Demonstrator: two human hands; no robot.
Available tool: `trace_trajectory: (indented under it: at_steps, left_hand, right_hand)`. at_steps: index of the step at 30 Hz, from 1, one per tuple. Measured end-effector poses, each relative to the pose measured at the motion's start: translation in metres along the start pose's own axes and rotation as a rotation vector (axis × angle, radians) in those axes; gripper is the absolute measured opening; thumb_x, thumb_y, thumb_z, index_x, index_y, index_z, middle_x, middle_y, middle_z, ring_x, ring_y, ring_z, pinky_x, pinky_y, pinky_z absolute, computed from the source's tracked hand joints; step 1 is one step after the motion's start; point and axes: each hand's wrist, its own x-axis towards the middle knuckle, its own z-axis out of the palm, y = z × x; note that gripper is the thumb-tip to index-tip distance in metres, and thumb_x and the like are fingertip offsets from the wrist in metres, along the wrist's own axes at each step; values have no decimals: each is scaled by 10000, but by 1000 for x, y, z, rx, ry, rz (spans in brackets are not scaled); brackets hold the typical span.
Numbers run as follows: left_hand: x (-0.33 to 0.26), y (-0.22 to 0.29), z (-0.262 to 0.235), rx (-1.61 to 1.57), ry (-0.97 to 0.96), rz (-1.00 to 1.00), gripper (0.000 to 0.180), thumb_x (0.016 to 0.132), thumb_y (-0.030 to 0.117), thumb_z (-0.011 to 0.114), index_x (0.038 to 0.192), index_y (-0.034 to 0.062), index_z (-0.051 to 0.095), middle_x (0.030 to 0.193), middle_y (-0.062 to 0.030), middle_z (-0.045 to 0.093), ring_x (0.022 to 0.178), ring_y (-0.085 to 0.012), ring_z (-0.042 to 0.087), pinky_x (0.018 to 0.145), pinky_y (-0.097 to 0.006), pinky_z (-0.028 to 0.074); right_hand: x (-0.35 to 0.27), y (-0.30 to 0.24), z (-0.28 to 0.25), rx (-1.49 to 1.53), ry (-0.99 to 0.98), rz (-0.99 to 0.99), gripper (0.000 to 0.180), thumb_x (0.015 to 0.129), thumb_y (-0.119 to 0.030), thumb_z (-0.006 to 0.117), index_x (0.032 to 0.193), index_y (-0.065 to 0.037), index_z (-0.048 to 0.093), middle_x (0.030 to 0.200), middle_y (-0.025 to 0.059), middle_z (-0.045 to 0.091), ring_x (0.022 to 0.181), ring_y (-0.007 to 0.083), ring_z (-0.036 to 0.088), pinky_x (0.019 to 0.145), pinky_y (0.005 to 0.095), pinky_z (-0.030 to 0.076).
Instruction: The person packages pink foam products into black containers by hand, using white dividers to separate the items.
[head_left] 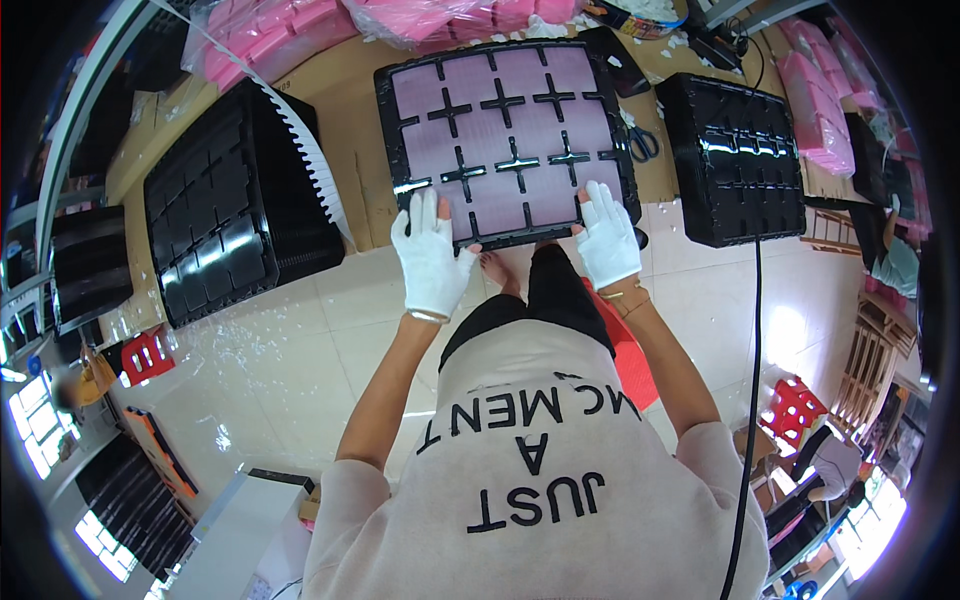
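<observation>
A black plastic tray [386, 120] with a raised rim and cross-shaped dividers lies before me on the cardboard-covered table. Its compartments show pale pink filling [487, 135], between and around the black crosses. My left hand [432, 270], in a white glove with some fingertips bare, rests at the tray's near left corner, fingers stretched out and thumb spread along the near edge. At the near right corner lies my right hand [607, 245], gloved likewise, its fingers extended flat over the rim. Neither hand is closed around anything.
Stacks of black trays stand left [210, 210] and right [735, 160]. Scissors [643, 145] lie right of the tray. Plastic-wrapped pink foam blocks [265, 40] line the back, more foam [815, 110] at right. A black cable [757, 330] hangs at right. Another person [895, 262] is far right.
</observation>
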Motion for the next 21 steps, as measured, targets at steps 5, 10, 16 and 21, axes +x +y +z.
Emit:
trace_trajectory:
  at_steps: [5, 10, 16, 21]
  left_hand:
    - [-19, -8, 1, 70, -133, 26, 850, 759, 417, 754, 1393, -72, 469, 1478, -229, 433, 1400, -358, 361, 1149, -497, 203]
    - [-19, -9, 9, 77, -63, 90, 530, 750, 160, 749, 1234, -12, 620, 1362, -171, 561, 1324, -268, 464, 1125, -491, 286]
    - [-37, -2, 15, -38, -42, 60, 604, 728, 156, 762, 1285, 0, 589, 1380, -171, 545, 1333, -264, 458, 1136, -480, 273]
    - [-24, -15, 19, 17, 2, 100, 624, 717, 135, 777, 1288, -10, 571, 1348, -155, 559, 1306, -262, 482, 1122, -459, 295]
  right_hand:
    - [-14, 3, -9, -44, -59, 47, 565, 863, -143, 661, 1393, -19, 507, 1428, 189, 509, 1324, 348, 470, 1101, 441, 376]
    - [-10, 1, -8, -26, 18, -4, 503, 862, -157, 657, 1327, 4, 554, 1364, 191, 559, 1286, 342, 514, 1082, 447, 392]
    - [-20, 10, -10, 16, 26, -50, 515, 827, -103, 696, 1317, -11, 564, 1349, 182, 572, 1256, 365, 531, 1071, 442, 411]
    - [-17, 29, -5, 20, 51, -128, 462, 793, -112, 710, 1237, -19, 621, 1288, 164, 616, 1225, 315, 565, 1032, 435, 445]
